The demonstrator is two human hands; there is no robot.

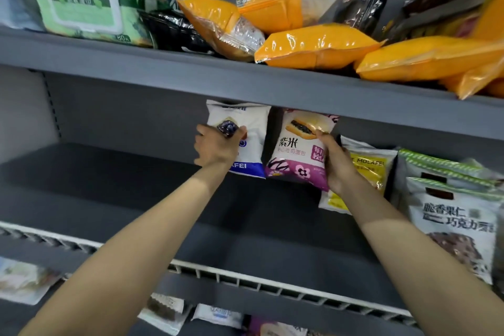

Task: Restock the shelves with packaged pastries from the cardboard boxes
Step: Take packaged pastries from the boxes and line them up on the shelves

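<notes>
head view: orange packets [319, 46] crowd the upper shelf [163, 68].

Middle shelf [109, 185] is lying bare across the left and centre of frame (widest way in). Upper shelf edge [245, 84] is capping headroom just above the white-blue pack [253, 142] and purple pack [297, 155]. Yellow pack [373, 169] and grey packs [458, 226] are crowding the right side.

- White pack [249, 142], blue band along its bottom, under the left fingers [240, 131]
- White pack [298, 150], purple base with flowers, beside the right fingers [323, 142]
- Orange packs [316, 45] above both
</notes>
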